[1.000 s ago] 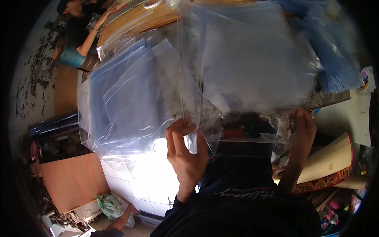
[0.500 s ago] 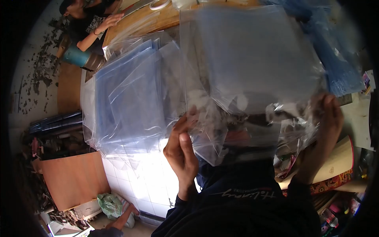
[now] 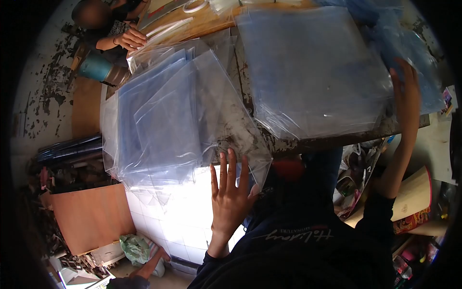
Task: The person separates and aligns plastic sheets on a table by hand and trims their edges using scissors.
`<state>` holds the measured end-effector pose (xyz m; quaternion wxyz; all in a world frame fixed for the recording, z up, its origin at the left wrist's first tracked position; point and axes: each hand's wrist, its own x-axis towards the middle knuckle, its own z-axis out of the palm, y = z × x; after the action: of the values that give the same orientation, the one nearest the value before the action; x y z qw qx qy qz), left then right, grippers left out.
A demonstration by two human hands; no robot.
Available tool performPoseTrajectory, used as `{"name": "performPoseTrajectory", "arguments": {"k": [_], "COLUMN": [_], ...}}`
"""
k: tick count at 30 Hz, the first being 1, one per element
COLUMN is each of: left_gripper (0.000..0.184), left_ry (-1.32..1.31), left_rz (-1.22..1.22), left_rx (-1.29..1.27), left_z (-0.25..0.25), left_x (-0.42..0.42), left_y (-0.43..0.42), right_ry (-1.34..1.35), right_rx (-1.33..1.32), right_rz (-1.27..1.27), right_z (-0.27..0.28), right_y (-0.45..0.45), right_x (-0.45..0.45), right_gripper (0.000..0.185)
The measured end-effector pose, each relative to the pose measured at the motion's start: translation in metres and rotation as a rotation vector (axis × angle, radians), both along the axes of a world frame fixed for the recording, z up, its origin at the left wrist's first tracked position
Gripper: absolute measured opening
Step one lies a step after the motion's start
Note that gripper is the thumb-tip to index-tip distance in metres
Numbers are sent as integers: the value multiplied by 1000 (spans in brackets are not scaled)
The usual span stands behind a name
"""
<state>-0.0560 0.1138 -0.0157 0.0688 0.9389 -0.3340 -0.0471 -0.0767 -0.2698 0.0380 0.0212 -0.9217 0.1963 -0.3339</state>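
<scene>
My left hand [image 3: 228, 197] is open, fingers spread, at the near corner of a clear plastic sheet [image 3: 231, 123]. That sheet lies partly over the left stack of clear bluish plastic sheets [image 3: 166, 120], which overhangs the table edge. A second, neater stack of plastic sheets [image 3: 317, 72] lies to the right. Beyond its right side, my right hand [image 3: 408, 89] reaches with fingers stretched out to a crumpled heap of blue plastic [image 3: 430, 89]. Its fingertips are beside or touching the heap; I cannot tell which.
The worn dark table [image 3: 240, 89] runs across the front. A co-worker's hand [image 3: 129, 38] rests at the far left by a wooden surface [image 3: 216, 24] with a white ring of tape [image 3: 195, 6]. A brown board [image 3: 91, 216] and another person's arm [image 3: 151, 265] are lower left.
The clear sheet I held between both hands now lies over the left stack. My left hand has opened, and my right hand has moved up to the blue heap. The co-worker's hand has lowered.
</scene>
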Motion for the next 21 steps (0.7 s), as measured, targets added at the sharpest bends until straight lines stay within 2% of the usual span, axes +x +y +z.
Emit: {"name": "performPoseTrajectory", "arguments": {"k": [1,3,5,7,9,10,12,13,15,18,21], "left_gripper": [73,64,63,66,69,71,70,70,67,62,55], "left_ry": [2,55,69,97,120,99,82,51,44,-64,-66], "left_rz": [-1,15,23,1,-23,-36,-31,-32,-26,-54,-67], "left_rx": [4,-56,-79,-91,-163,-183,-220,-243,-236,-234,-239], "left_z": [1,2,3,2,-1,-5,-9,-13,-15,-16,-17], "left_x": [0,0,-3,-7,-13,-17,-25,-29,-31,-33,-33], "left_y": [2,3,2,5,6,7,5,4,3,1,1], "right_ry": [-118,-91,62,256,338,334,355,355,379,428,402], "right_rx": [202,604,594,877,1064,1069,1545,1547,1773,1876,1844], "right_rz": [119,299,671,698,729,725,772,772,829,804,805], "right_z": [6,6,3,-7,-31,-43,-62,-65,-68,-62,-59], "right_y": [25,76,119,154,176,181,185,184,181,178,179], "right_x": [-4,-16,-25,-26,-19,-17,-12,-10,-7,-7,-8], "right_gripper": [28,20,18,17,18,18,23,23,24,23,22]}}
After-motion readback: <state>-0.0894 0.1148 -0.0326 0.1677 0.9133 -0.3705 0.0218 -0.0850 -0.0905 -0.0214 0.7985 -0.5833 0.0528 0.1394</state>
